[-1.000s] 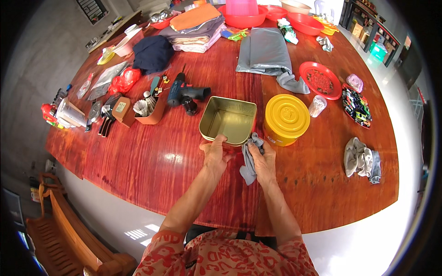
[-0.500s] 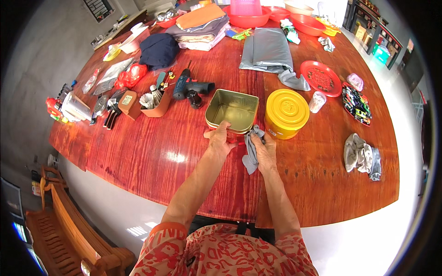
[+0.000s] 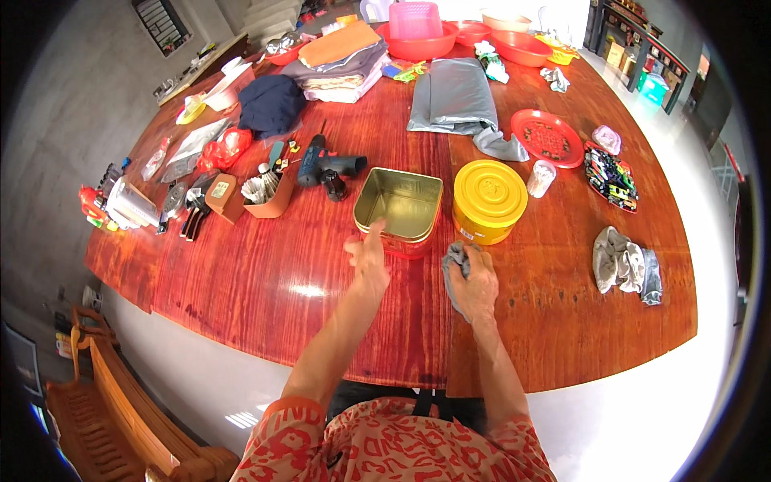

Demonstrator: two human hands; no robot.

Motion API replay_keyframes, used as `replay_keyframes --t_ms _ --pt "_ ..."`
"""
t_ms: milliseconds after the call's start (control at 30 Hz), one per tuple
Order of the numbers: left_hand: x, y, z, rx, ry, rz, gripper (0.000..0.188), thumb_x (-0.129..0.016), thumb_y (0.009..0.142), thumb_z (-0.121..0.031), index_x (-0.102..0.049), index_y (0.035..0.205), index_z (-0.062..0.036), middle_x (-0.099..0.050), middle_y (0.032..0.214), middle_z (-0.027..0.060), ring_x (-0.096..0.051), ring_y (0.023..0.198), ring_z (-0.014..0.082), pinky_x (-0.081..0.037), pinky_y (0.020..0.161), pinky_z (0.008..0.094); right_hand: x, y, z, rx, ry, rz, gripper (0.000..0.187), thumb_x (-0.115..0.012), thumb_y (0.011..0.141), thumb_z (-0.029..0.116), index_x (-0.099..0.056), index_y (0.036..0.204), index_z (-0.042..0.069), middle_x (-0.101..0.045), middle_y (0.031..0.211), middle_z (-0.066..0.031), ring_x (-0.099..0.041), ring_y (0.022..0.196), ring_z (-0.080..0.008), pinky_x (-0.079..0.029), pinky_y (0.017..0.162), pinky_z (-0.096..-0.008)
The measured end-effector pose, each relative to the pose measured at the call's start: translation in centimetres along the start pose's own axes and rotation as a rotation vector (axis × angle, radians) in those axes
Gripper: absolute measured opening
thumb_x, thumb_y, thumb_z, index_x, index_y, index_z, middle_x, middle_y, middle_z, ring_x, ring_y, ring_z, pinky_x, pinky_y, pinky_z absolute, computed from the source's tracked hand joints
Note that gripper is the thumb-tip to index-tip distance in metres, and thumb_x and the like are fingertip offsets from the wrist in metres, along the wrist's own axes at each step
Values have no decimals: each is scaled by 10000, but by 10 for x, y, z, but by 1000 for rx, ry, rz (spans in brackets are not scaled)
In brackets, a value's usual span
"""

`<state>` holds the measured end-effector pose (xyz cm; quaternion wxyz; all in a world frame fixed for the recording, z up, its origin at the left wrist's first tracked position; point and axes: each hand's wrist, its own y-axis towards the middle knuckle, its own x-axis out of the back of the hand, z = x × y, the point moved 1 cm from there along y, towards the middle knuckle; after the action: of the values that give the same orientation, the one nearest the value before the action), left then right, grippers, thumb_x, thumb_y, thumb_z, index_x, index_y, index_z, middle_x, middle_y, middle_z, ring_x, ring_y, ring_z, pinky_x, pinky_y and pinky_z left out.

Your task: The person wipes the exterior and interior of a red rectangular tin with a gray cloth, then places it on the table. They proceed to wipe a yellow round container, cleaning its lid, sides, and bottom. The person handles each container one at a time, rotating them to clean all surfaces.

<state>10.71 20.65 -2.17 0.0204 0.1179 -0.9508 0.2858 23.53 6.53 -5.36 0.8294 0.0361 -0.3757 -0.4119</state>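
An open square tin (image 3: 399, 205), gold inside and red outside, stands on the table in front of me. My left hand (image 3: 369, 259) is at its near left corner, fingers apart and holding nothing; I cannot tell whether a fingertip touches the tin. Bunched in my right hand (image 3: 477, 283) is a grey cloth (image 3: 454, 277), partly hidden by the fingers, low over the tabletop. Just beyond that hand, right of the tin, sits a round yellow tub (image 3: 491, 193) with its lid on.
The red-brown wooden table (image 3: 265, 273) holds a cordless drill (image 3: 325, 165) left of the tin. Beyond lie a folded grey sheet (image 3: 452, 95) and a red plastic tray (image 3: 548, 138). Crumpled cloths (image 3: 618, 259) lie to the right. A brown holder (image 3: 269, 202) stands left.
My left hand has let go of the tin and drawn slightly back. My right hand has moved away from the tin, right and nearer to me, with the grey cloth.
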Motion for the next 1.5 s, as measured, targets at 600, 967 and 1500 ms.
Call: replay_keyframes --t_ms 600,967,1500 --pt "-9 -6 17 -1647 828 209 242 -781 736 -163 -655 931 -95 -586 927 42 -490 969 266 -316 920 462 42 -22 35 318 -262 -158 512 -761 723 133 -614 1210 72 -473 1284 -180 -437 1189 -382 -365 950 -530" --pt "32 -36 -41 -1399 488 378 183 -754 821 -218 -610 884 -124 -536 851 -18 -455 883 202 -275 881 394 7 11 37 -486 1118 453 836 -715 869 380 -265 1525 122 -493 1358 -95 -520 1156 -241 -467 920 -398" --pt "-4 23 -36 -356 -802 898 362 -589 979 -268 -566 1267 -50 -635 1258 73 -589 1165 180 -428 1046 373 -41 70 54 -52 1249 220 1010 -762 830 196 -79 1562 65 -221 1568 -150 -278 1425 -249 -260 1162 -397"
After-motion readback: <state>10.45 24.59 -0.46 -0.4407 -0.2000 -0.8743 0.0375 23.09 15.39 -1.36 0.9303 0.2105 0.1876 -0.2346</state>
